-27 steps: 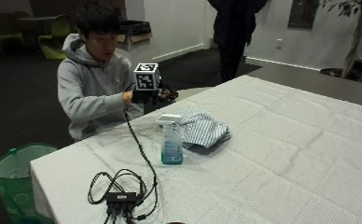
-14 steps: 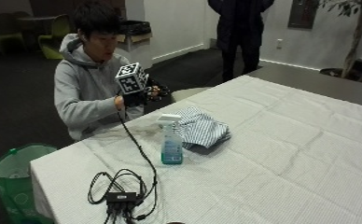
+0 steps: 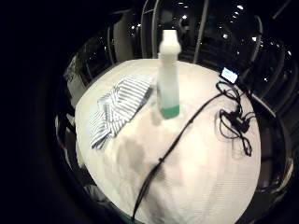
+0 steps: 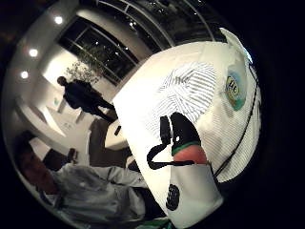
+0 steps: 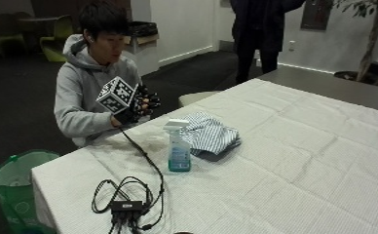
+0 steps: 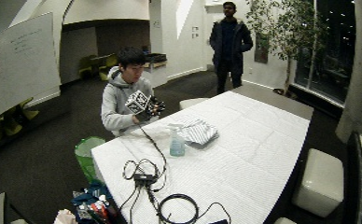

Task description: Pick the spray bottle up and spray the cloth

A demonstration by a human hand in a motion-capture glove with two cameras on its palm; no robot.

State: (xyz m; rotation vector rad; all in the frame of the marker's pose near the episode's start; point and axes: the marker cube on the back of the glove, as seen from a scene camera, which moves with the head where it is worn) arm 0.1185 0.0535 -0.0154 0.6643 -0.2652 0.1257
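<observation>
From the outside view, your gloved right hand [image 5: 139, 105] is raised in front of your chest above the table's [image 5: 318, 161] near edge with its fingers spread and holding nothing, while the spray bottle [image 5: 178, 147] stands upright on the white tablecloth just beside the folded striped cloth [image 5: 208, 134], well apart from that hand. The wide outside view shows the same layout, with a green bin [image 6: 88, 151] on the floor by the table's corner. In the little-finger palm view the bottle stands beside the cloth, and in the thumb-side view the striped cloth lies past a gloved fingertip.
</observation>
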